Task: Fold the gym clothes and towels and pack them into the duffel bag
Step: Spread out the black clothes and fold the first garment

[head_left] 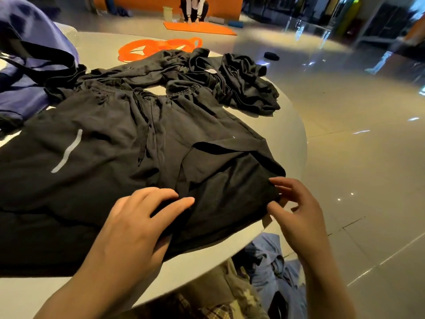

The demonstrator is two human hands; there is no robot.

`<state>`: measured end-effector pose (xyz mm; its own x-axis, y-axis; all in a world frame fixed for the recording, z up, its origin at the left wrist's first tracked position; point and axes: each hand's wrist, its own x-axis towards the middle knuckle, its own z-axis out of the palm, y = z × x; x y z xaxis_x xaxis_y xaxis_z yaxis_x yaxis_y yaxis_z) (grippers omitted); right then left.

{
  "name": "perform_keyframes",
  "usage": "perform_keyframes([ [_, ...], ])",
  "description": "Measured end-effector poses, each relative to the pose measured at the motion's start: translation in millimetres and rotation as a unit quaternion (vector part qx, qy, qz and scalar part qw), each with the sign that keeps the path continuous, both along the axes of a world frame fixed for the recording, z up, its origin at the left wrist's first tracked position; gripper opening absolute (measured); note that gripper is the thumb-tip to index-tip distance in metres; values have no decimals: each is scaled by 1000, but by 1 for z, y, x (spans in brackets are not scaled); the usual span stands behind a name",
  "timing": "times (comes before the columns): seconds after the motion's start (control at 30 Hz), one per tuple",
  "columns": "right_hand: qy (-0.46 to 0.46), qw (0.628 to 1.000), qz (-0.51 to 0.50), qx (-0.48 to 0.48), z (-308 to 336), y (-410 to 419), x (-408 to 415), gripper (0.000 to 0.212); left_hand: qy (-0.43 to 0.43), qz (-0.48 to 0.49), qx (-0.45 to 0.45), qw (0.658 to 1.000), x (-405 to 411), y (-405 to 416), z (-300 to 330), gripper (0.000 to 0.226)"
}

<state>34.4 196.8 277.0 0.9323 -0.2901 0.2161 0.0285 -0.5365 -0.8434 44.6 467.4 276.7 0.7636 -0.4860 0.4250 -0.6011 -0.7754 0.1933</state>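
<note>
Head view | shorts (128,143) spread flat on table (289,125), hem at its edge | left hand (135,226) pressed flat on them, fingers straight | right hand (296,210) pinching hem | bag (30,72) far left | risk: hem judged liable to slide off the edge if released.

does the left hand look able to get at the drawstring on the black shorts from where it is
Probably yes. The left hand rests on the black shorts, and the drawstring lies exposed on top just beyond it, with only flat fabric between. The right hand is off at the hem.
</note>
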Motion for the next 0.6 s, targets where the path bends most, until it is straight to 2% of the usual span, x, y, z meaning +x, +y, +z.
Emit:
perform_keyframes([
  [0.07,-39,998,-32,23,-3,9,5,32,9,-7,1,1000,0,-1,-1,53],
  [0.13,-67,997,-38,0,-4,18,10,33,33,0,-11,999,1,-2,-2,53],
  [0.3,-116,981,-11,-154,13,4,13,48,47,15,-25,999,1,0,-3,56],
  [0.4,-111,959,-61,-252,11,-17,8,50,57,31,-48,997,-1,0,-3,56],
  [0.47,-62,959,-112,-252,0,-23,5,45,56,35,-57,996,-1,1,-3,56],
  [0.53,-11,971,-139,-192,-7,-25,4,36,55,38,-60,996,0,2,-3,55],
  [0.6,8,983,-124,-137,-9,-26,4,31,63,33,-67,995,2,4,-3,57],
])
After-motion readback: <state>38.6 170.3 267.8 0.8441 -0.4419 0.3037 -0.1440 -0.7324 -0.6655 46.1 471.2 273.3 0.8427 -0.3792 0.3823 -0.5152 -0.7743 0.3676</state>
